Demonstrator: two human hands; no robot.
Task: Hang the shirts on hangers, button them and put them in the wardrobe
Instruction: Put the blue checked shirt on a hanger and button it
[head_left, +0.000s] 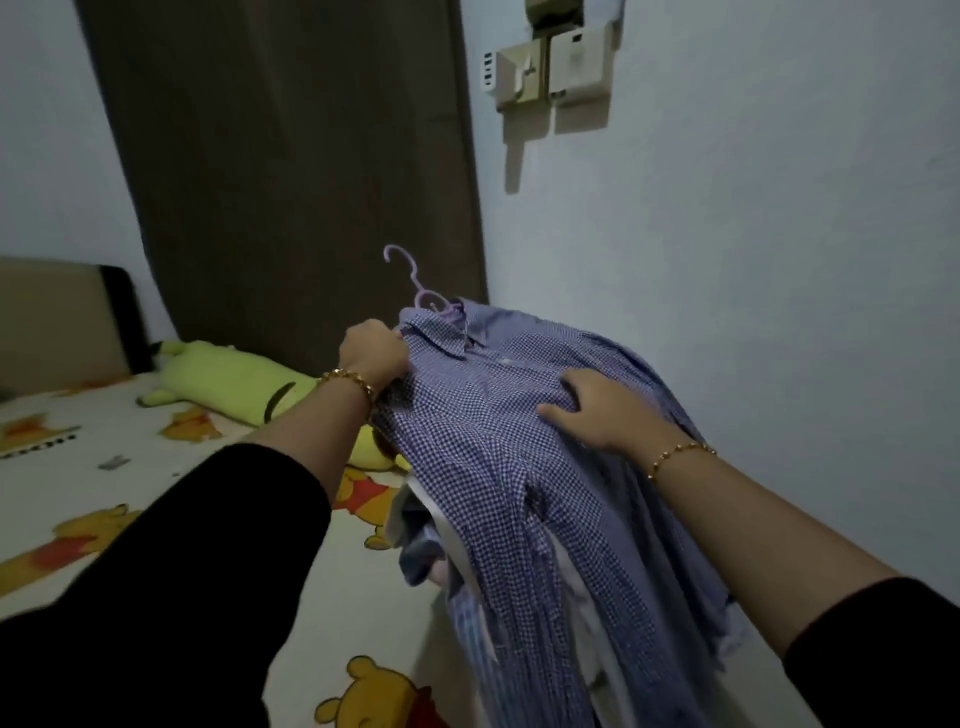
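Note:
A blue-and-white checked shirt (493, 441) lies on top of a pile of other shirts (431, 551) at the bed's right edge. A lilac plastic hanger (415, 283) sits inside its collar, hook sticking up. My left hand (371, 353) grips the shirt's left shoulder by the collar, fingers curled into the cloth. My right hand (605, 413) rests on the shirt's chest, fingers bent and gathering the fabric. The hanger's arms are hidden under the shirt.
The bed (156, 483) has a white sheet printed with cartoon bears, and a yellow-green plush toy (228, 382) lies near the headboard (62, 322). A dark brown curtain (291, 156) hangs behind. The wall (753, 260) on the right carries switch boxes (556, 70).

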